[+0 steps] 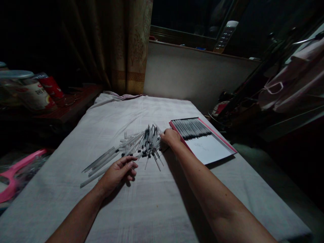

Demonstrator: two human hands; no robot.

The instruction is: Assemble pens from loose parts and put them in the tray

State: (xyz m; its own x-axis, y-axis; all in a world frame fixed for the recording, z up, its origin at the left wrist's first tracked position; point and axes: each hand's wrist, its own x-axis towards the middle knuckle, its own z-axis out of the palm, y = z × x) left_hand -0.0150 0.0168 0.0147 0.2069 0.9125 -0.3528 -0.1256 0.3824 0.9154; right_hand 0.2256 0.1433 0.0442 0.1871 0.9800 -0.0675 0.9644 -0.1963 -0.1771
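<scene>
A loose pile of pen parts (pixel 134 141) lies mid-table, with clear barrels, thin dark-tipped refills and small black caps (pixel 144 153). At its near left edge is my left hand (pixel 121 170), fingers loosely bent, thumb and forefinger apart, nothing visible between them. My right hand (pixel 170 136) reaches to the pile's right side, beside the box. Its fingers are bent together, and what they grip is hidden. A shallow red-edged box (pixel 202 152) holds a row of clear pens with black ends (pixel 192 128) in its far part; its near part shows a white bottom.
A pale checked cloth (pixel 141 209) covers the table. Jars (pixel 32 94) and a red container (pixel 52 87) stand on a dark side table at left. A pink handle (pixel 15 175) shows below. A bottle (pixel 226 37) stands on the sill; pink cloth (pixel 291 81) hangs at right.
</scene>
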